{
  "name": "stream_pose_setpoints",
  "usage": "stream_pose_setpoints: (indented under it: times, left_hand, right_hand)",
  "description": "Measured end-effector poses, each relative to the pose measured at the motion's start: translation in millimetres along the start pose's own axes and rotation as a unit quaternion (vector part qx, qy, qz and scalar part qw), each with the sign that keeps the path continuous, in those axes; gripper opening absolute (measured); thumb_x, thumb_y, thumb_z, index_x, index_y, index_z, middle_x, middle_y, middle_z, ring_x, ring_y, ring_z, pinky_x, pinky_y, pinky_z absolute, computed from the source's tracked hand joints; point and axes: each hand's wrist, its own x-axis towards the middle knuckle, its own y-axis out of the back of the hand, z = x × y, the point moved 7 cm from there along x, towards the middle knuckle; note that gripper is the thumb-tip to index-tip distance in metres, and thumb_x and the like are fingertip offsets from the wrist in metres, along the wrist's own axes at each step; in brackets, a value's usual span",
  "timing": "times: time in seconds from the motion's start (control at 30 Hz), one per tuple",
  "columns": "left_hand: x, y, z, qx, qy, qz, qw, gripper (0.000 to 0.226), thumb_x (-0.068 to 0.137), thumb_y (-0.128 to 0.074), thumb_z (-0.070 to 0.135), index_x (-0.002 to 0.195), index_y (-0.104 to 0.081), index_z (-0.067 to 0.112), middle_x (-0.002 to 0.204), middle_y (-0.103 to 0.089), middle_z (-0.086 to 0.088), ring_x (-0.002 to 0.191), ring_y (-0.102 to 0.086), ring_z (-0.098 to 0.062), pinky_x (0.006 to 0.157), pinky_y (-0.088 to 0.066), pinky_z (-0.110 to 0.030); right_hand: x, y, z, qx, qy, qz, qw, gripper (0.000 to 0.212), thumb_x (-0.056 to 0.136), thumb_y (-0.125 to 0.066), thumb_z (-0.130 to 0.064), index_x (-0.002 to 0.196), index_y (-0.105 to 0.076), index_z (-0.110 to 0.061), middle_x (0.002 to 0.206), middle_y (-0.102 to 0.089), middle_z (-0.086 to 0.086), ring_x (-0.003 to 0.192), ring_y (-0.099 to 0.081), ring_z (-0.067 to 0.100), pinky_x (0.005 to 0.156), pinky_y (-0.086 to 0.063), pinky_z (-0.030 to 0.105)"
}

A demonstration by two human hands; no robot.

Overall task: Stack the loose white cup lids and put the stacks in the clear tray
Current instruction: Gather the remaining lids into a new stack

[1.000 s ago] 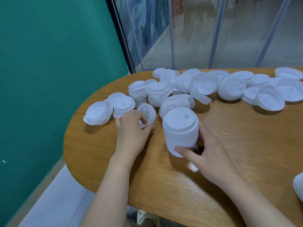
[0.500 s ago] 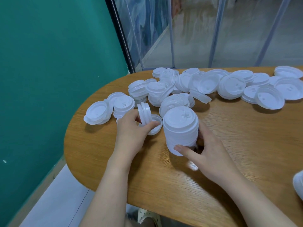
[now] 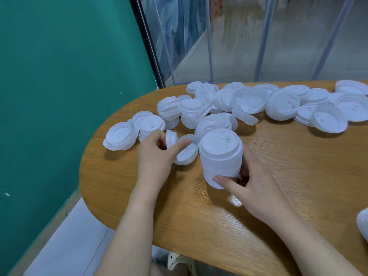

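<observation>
Stack (image 3: 221, 156) of nested white lids stands upright on the tabletop (image 3: 298, 176), near its rounded left end. My right hand (image 3: 253, 188) cups it from the near right side, thumb curled against the base and fingers wrapped behind; I judge this steadies the column so it will not topple while more lids go on. My left hand (image 3: 157, 154) pinches a small bunch of lids (image 3: 171, 138) on edge between thumb and fingers, just left of the stack, with one more lid (image 3: 186, 151) leaning under the thumb and touching the stack's side. I read the edge-on hold as a way to square the few lids together before capping the column. Loose lids (image 3: 258, 104) lie heaped across the far side, some in short leaning piles, within easy reach of either hand. Another small pile (image 3: 121, 136) sits at far left. Clear tray is not in view, so nothing is delivered yet, by my judgement. One white object (image 3: 363, 226) pokes in at the right edge; I cannot tell what it is.
</observation>
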Motion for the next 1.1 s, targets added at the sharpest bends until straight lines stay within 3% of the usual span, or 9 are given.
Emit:
stream_pose_setpoints:
  times: [0.13, 0.27, 0.4, 0.53, 0.63, 0.77, 0.93, 1.03, 1.1]
  left_hand:
    - [1, 3, 1, -0.058, 0.006, 0.0, 0.998, 0.047, 0.079, -0.09, 0.027, 0.084, -0.057, -0.006, 0.068, -0.061, -0.006, 0.063, -0.054, -0.014, 0.061, -0.045, -0.026]
    - [1, 1, -10, -0.107, 0.077, -0.009, 0.991, 0.036, 0.088, -0.083, 0.026, 0.114, -0.063, 0.012, 0.089, -0.081, -0.001, 0.085, -0.077, -0.014, 0.083, -0.057, -0.03]
    - [4, -5, -28, -0.058, 0.111, -0.02, 0.992, 0.042, 0.092, -0.079, 0.031, 0.127, -0.056, 0.026, 0.087, -0.077, 0.007, 0.088, -0.071, -0.01, 0.077, -0.051, -0.021]
    - [3, -8, -25, 0.086, 0.058, -0.042, 0.994, 0.059, 0.089, -0.08, 0.039, 0.139, -0.051, 0.031, 0.123, -0.059, 0.012, 0.115, -0.055, -0.009, 0.093, -0.044, -0.025]
    - [1, -11, -25, 0.123, 0.051, -0.068, 0.989, 0.071, 0.08, -0.087, 0.041, 0.141, -0.052, 0.029, 0.129, -0.056, 0.011, 0.121, -0.052, -0.008, 0.102, -0.044, -0.029]
    - [1, -11, -24, 0.184, 0.028, -0.083, 0.979, 0.079, 0.075, -0.09, 0.044, 0.143, -0.054, 0.028, 0.132, -0.052, 0.008, 0.118, -0.045, -0.004, 0.097, -0.034, -0.023]
    - [0, -6, -19, 0.229, 0.018, -0.073, 0.97, 0.082, 0.076, -0.087, 0.052, 0.145, -0.053, 0.024, 0.128, -0.054, 0.01, 0.126, -0.052, -0.014, 0.099, -0.042, -0.029]
    - [-3, 4, -1, 0.163, 0.008, -0.009, 0.987, 0.082, 0.073, -0.089, 0.051, 0.143, -0.053, 0.025, 0.12, -0.06, 0.014, 0.108, -0.058, -0.004, 0.092, -0.048, -0.021]
    - [-8, 8, 17, 0.067, -0.021, 0.013, 0.997, 0.06, 0.074, -0.091, 0.044, 0.124, -0.061, 0.031, 0.115, -0.067, 0.016, 0.099, -0.062, 0.003, 0.083, -0.05, -0.014]
  right_hand:
    - [0, 0, 0, 0.0, -0.001, -0.001, 1.0, 0.083, 0.077, -0.087, -0.04, 0.144, -0.04, -0.055, 0.132, -0.058, -0.034, 0.126, -0.054, -0.003, 0.103, -0.045, 0.03]
    - [0, 0, 0, 0.002, -0.001, -0.002, 1.0, 0.081, 0.078, -0.087, -0.039, 0.144, -0.041, -0.055, 0.13, -0.059, -0.033, 0.125, -0.055, -0.001, 0.102, -0.046, 0.031]
    - [0, 0, -1, 0.004, -0.002, -0.002, 1.0, 0.082, 0.078, -0.086, -0.038, 0.145, -0.042, -0.052, 0.131, -0.058, -0.034, 0.126, -0.054, -0.005, 0.1, -0.044, 0.026]
    - [0, 0, -2, 0.002, 0.001, 0.001, 1.0, 0.081, 0.078, -0.086, -0.038, 0.145, -0.043, -0.049, 0.131, -0.058, -0.035, 0.126, -0.052, -0.007, 0.099, -0.042, 0.021]
    - [0, 0, -2, 0.0, 0.001, 0.001, 1.0, 0.081, 0.078, -0.087, -0.038, 0.145, -0.043, -0.049, 0.131, -0.058, -0.036, 0.126, -0.052, -0.007, 0.098, -0.042, 0.02]
    - [0, 0, 0, 0.006, 0.0, 0.001, 1.0, 0.081, 0.078, -0.087, -0.036, 0.145, -0.042, -0.05, 0.132, -0.058, -0.034, 0.126, -0.053, -0.006, 0.1, -0.043, 0.023]
    - [0, 0, -1, 0.013, -0.001, -0.004, 1.0, 0.082, 0.078, -0.087, -0.037, 0.146, -0.042, -0.049, 0.134, -0.058, -0.032, 0.128, -0.053, -0.003, 0.104, -0.045, 0.029]
    - [0, -1, -1, 0.015, 0.001, -0.008, 1.0, 0.082, 0.079, -0.087, -0.037, 0.147, -0.041, -0.048, 0.135, -0.059, -0.029, 0.129, -0.054, -0.001, 0.107, -0.047, 0.036]
    - [0, 0, -2, 0.011, 0.0, -0.006, 1.0, 0.081, 0.079, -0.087, -0.038, 0.147, -0.041, -0.048, 0.134, -0.058, -0.03, 0.128, -0.054, -0.002, 0.107, -0.047, 0.036]
